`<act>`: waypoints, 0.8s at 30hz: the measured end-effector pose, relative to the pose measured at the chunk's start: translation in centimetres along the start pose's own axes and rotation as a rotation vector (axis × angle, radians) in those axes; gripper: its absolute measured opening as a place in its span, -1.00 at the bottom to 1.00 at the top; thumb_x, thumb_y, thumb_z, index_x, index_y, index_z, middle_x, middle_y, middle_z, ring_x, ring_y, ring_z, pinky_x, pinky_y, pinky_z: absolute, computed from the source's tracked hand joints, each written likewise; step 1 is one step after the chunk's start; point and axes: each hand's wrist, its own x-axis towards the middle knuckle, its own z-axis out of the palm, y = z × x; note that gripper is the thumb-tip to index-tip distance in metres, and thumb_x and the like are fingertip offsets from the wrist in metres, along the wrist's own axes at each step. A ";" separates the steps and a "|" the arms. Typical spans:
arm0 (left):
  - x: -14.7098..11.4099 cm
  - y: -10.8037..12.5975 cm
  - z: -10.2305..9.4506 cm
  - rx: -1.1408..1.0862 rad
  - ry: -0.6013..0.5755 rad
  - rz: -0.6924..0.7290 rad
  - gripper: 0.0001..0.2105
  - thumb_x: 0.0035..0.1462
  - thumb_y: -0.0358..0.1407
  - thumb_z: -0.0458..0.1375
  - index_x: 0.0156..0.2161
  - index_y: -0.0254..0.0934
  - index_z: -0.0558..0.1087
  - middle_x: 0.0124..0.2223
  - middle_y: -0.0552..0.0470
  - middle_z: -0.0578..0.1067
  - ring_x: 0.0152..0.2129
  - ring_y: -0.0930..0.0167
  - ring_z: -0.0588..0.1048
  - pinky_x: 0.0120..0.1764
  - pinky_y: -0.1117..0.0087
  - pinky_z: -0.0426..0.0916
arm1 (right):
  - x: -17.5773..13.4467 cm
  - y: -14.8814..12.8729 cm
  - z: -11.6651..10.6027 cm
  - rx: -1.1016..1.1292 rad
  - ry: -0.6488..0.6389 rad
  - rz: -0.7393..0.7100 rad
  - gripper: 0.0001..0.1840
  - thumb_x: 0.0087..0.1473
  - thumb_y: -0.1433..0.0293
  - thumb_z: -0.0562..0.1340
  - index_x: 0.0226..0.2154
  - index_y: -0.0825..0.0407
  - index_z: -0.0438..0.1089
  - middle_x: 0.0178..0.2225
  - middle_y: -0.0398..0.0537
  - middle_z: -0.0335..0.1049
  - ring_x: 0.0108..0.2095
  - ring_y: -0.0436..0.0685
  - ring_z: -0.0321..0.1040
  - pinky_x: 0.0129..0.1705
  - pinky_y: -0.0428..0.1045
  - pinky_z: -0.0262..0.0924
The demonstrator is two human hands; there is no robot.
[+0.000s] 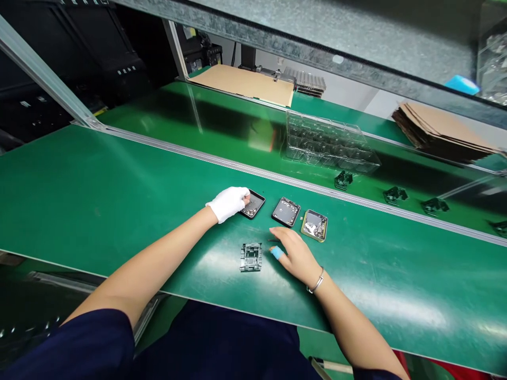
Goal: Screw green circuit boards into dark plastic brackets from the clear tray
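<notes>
My left hand point(229, 204), in a white glove with bare fingertips, reaches over the left side of a shallow black tray point(257, 202) holding small metal bits. Its fingertips are pressed together; whatever they hold is hidden. My right hand point(295, 253) has blue tape round the thumb. A thin dark tool point(272, 240) pokes out between its thumb and fingers, mostly hidden. Left of this hand lies a clear plastic fixture point(251, 257) with a dark, board-like middle. Beyond the hand sit a second black tray point(285, 211) with small parts and a yellow-edged tray point(315, 225) with shiny pieces.
A metal rail point(253, 170) crosses the green bench point(158, 179). Past it stand a clear blister tray point(328, 141) and several dark clear-plastic pieces point(395, 195). Cardboard sheets point(447, 132) are stacked at the right. A grey shelf point(317, 37) hangs overhead.
</notes>
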 end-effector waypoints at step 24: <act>-18.7 7.6 4.0 -1.328 -0.127 -0.104 -0.59 0.11 -0.01 0.09 -0.58 -0.29 0.24 -0.64 0.18 0.15 -0.70 0.57 0.09 -0.59 0.47 -0.04 | -1.3 -9.5 0.9 -0.051 0.154 -0.351 -0.73 0.16 0.57 -0.02 -0.18 0.02 0.29 -0.34 -0.03 0.39 -0.31 0.09 0.27 -0.18 0.02 0.26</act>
